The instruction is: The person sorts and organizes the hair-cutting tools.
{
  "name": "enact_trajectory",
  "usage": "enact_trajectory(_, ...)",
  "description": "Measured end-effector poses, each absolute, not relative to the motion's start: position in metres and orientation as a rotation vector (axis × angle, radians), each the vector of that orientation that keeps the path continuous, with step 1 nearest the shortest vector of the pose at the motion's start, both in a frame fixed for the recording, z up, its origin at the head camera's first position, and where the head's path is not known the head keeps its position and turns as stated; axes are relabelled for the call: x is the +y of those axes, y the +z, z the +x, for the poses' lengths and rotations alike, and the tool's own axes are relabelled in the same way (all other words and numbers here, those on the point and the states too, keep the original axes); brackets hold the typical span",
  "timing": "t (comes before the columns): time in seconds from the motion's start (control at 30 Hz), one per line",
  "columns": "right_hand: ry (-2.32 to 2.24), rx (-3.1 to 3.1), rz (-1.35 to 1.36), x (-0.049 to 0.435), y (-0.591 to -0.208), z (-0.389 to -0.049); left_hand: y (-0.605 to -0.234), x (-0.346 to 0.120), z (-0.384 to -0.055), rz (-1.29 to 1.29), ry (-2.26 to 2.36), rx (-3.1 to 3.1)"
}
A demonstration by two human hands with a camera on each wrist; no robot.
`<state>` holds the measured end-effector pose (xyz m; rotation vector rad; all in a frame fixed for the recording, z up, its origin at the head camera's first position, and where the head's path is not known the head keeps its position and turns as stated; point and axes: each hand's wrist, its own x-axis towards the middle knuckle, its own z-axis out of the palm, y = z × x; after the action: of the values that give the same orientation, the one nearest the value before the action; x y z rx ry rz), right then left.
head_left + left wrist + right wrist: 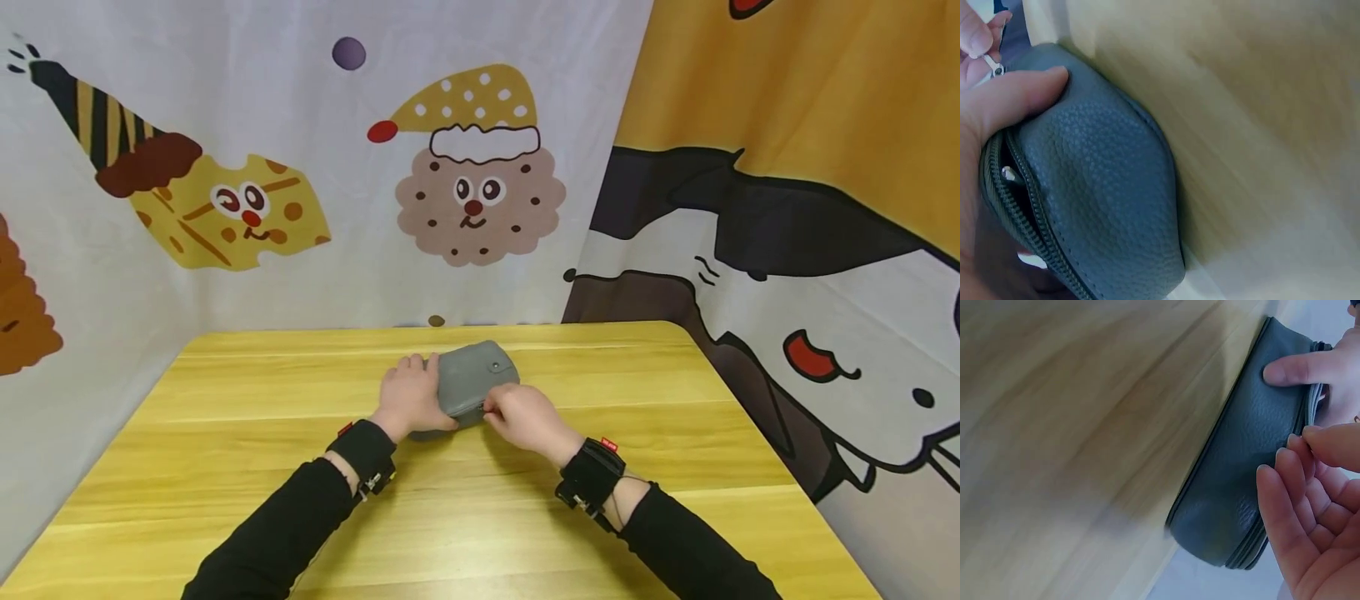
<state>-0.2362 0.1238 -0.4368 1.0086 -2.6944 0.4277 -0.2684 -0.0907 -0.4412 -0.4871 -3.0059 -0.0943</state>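
Observation:
A grey leather-look zip pouch [472, 379] with a snap tab on top lies near the far side of the table. At its left end my left hand [408, 396] grips it, the thumb [1029, 94] pressed on the front side. My right hand [525, 417] pinches the metal zip pull [992, 64] along the front edge. Behind that pull, towards the left end, the zipper teeth [1019, 194] stand apart. Through this gap a small shiny object [1010, 174] shows; its kind cannot be made out.
The wooden table [247, 467] stretches around the pouch on all sides. Behind it hangs a white curtain [360, 275] with cartoon prints, and another printed curtain [750, 333] runs along the right. Each wrist wears a black strapped camera.

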Motion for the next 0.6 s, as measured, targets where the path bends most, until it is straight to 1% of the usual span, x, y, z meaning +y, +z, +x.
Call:
enact_trajectory(0.2,0.43,-2.724,0.977,0.118,-0.435,-0.236,-0.444,-0.086,-0.267,-0.39,-0.083,-3.023)
enact_trajectory(0.37,0.423,-2.748,1.0,0.111,-0.434,-0.235,-0.445,-0.081,-0.266,-0.31,-0.081,-3.022)
enact_trajectory(0.6,0.393,-2.744,1.043,0.102,-0.438,-0.233,-0.444,-0.077,-0.264,-0.274,-0.084,-3.031)
